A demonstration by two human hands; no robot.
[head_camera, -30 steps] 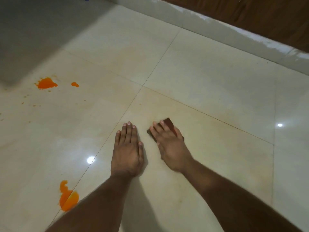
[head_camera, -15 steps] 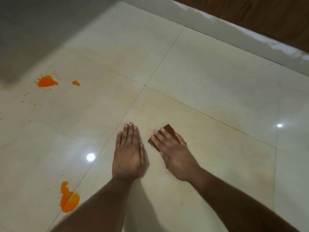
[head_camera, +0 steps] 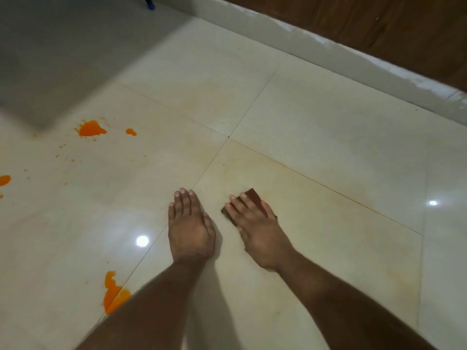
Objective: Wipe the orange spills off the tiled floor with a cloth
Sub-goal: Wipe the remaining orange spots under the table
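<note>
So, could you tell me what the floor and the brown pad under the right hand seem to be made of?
Floor: likely glazed ceramic or polished stone tile, glossy; it mirrors ceiling lights and shows thin grout lines. Brown pad: matte, with straight edges and a square corner, perhaps folded cloth or a sponge; mostly hidden under the right hand.

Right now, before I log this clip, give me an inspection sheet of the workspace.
Surface: glossy cream tiled floor, faint orange smears on the middle tiles.
Job's things: folded brown cloth under the right hand; orange spills unwiped: big blot, small drop, patch by the left forearm, spot at the left edge.
Clutter: blue object at the top edge, unidentifiable.
Grippers: left hand flat on the floor; right hand pressing the cloth, fingers straight.
Cables: nothing seen.
Surroundings: white skirting, dark wood panel.
</note>
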